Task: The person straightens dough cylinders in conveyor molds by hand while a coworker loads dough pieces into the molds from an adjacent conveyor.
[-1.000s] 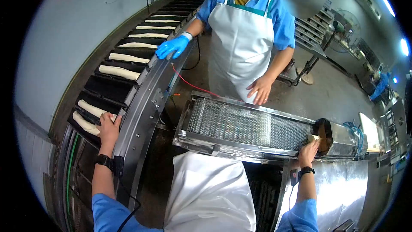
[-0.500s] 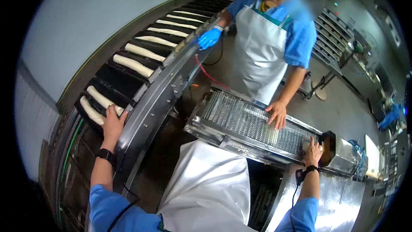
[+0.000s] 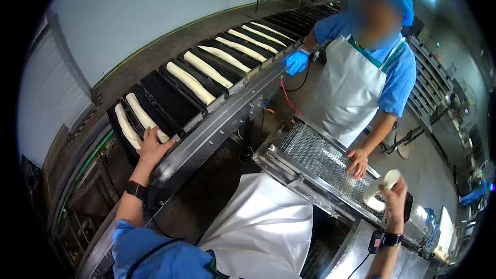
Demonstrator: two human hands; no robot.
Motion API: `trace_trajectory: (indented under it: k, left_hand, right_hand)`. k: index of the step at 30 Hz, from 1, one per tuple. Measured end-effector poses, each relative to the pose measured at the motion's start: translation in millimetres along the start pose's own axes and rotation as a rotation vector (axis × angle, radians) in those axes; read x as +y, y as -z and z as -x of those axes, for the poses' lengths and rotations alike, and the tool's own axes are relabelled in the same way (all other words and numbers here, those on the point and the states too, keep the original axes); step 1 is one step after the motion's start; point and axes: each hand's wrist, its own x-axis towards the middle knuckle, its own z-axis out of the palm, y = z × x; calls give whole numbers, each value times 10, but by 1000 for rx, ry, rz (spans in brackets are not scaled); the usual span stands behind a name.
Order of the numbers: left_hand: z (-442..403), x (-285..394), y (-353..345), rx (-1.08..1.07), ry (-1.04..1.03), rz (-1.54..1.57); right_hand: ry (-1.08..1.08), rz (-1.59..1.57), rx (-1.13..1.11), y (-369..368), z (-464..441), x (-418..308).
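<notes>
My left hand [image 3: 151, 147] rests at the near end of a long pale dough strip [image 3: 142, 114] in a black baking pan, with its fingers spread. A second dough strip [image 3: 126, 125] lies just left of it in the same row. Over the end of a metal mesh belt [image 3: 315, 150], my right hand [image 3: 397, 196] is closed on a piece of dough [image 3: 376, 195] that bends in a curve. Part of this piece is hidden behind my fingers.
Dark pans [image 3: 170, 98], several holding dough strips, run along a conveyor [image 3: 206, 142]. Across the mesh belt stands a co-worker in a white apron [image 3: 347, 88]. Their blue-gloved hand [image 3: 297, 62] is at the conveyor's edge; their bare hand [image 3: 357, 163] is over the belt.
My right hand has lifted a dough piece up from the belt's end. My left hand stays by the strip's end. The view has shifted, and the co-worker's head has turned.
</notes>
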Motion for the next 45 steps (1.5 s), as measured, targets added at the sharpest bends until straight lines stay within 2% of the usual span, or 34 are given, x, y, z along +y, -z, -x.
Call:
trace_trajectory:
  k: [1, 2, 4, 5, 6, 8, 9, 10, 12, 13, 14, 16, 19, 21, 23, 25, 27, 28, 30, 31, 32, 33, 34, 35, 36, 38, 40, 42, 43, 45]
  left_hand:
    - [112, 273, 165, 52, 63, 6]
    - [142, 395, 179, 61, 73, 3]
    - [113, 476, 217, 279, -214, 314]
    - [75, 575, 257, 213, -262, 564]
    - [94, 716, 301, 215, -250, 555]
    - [44, 985, 330, 58, -34, 1184]
    - [-43, 924, 149, 17, -18, 1262]
    - [-86, 972, 162, 29, -17, 1261]
    - [-152, 1035, 157, -47, 125, 1571]
    - [-263, 906, 79, -129, 64, 1615]
    - [-378, 867, 71, -217, 151, 1686]
    - [-635, 539, -256, -327, 192, 1784]
    - [-762, 424, -482, -332, 187, 1627]
    - [-808, 421, -410, -354, 352, 1701]
    - [-834, 465, -279, -326, 514, 1770]
    - [-908, 297, -328, -312, 325, 1573]
    - [-892, 411, -276, -234, 155, 1386]
    - [-665, 877, -49, -121, 178, 1351]
    - [-579, 1262, -94, -110, 7, 1197]
    - [-737, 1328, -377, -123, -157, 1108]
    - [-850, 1515, -579, -133, -406, 967]
    - [-900, 1696, -772, -301, -399, 894]
    - [-845, 1978, -823, -472, -398, 802]
    - [-869, 2188, -925, -498, -445, 782]
    - [-920, 2378, -1101, -440, -619, 579]
    - [-1108, 2596, -1371, -232, -998, 190]
    - [-1259, 2682, -1313, -97, -1281, -217]
    - [-1536, 2505, -1568, -278, -1092, 112]
    - [-1619, 2477, -1638, -336, -1031, 225]
    - [-1321, 2475, -1431, -77, -1257, -147]
  right_hand:
    - [17, -145, -21, -77, -55, -232]
    - [6, -206, 191, -188, -55, -379]
    - [112, -518, 57, -524, -86, -859]
    - [141, -579, -76, -753, -91, -1116]
    - [111, -683, -175, -947, -130, -1189]
    - [264, -816, -649, -1529, -97, -1398]
    - [312, -858, -890, -1822, -82, -1496]
    - [307, -708, -1102, -1892, -124, -1543]
    - [326, -584, -1243, -2003, -137, -1538]
    - [327, -581, -1244, -2023, -151, -1469]
    - [328, -514, -1207, -2005, -170, -1342]
    - [329, -429, -1167, -2078, -116, -943]
    - [74, -538, -785, -1868, -111, -329]
    - [-55, -520, -532, -1683, -42, 13]
    - [-76, -524, -342, -1435, 73, 392]
    - [-64, -492, -127, -1197, 265, 598]
    - [-5, -386, 144, -880, 380, 758]
    - [74, -392, 194, -658, 414, 767]
    - [240, -516, 414, -363, 533, 691]
    - [290, -621, 542, -394, 494, 565]
    - [346, -720, 670, -465, 395, 394]
    - [308, -660, 526, -550, 271, 307]
    - [180, -643, 383, -818, 154, 28]
    - [175, -654, 91, -971, 5, -139]
    - [210, -800, -207, -1100, -105, -336]
    - [303, -668, -429, -1295, -153, -900]
    - [413, -620, -631, -1213, -230, -988]
    - [396, -544, -579, -1098, -289, -822]
    - [277, -440, -460, -1025, -308, -642]
    - [64, -263, -185, -892, -288, 40]
